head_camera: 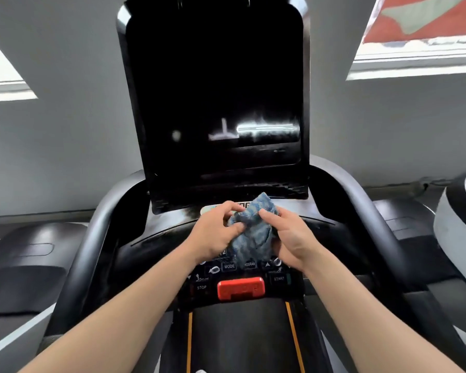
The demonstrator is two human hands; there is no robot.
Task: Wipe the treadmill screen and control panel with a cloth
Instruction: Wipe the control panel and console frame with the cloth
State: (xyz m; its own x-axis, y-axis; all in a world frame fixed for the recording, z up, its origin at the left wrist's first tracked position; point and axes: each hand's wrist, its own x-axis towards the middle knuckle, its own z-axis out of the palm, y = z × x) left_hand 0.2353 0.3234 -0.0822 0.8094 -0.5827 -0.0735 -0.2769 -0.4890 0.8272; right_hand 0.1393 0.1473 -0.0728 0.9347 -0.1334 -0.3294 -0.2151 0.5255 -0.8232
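Grey wall (65, 130) behind, plain, with a bright window (420, 49) at upper right and part of another at the left edge.

Treadmill console, seen from the user's standing position. Screen (215, 103): large, black, unlit, long axis vertical, tilted back so its top leans away from the viewer; a pale reflection crosses its lower third. Control panel (172, 235): glossy black, sloping down toward the viewer from the foot of the screen, long axis left to right. Legible keys along its near edge: MODE (229, 266), STOP (201, 287), START (279, 278) (a fourth key reads PROGRAM, its first letter hidden by cloth). Red safety key (240, 288): centred between STOP and START. Grey handrails (361, 211) curve out from both sides of the console. Belt (240, 337): dark, with two orange stripes running toward the viewer.

Cloth (250, 232): blue, mottled, bunched into a loose wad, long axis roughly vertical, one corner pointing up toward the bottom edge of the screen, lower end hanging just above the MODE and PROGRAM keys. It sits over the middle of the control panel, held clear of the screen.

Left hand (215, 235): fingers and thumb curled onto the cloth's left side, pinching a fold. Right hand (291, 238): thumb on the cloth's right edge, fingers wrapped behind it. Both hands close together, with the cloth between them; both forearms bare.
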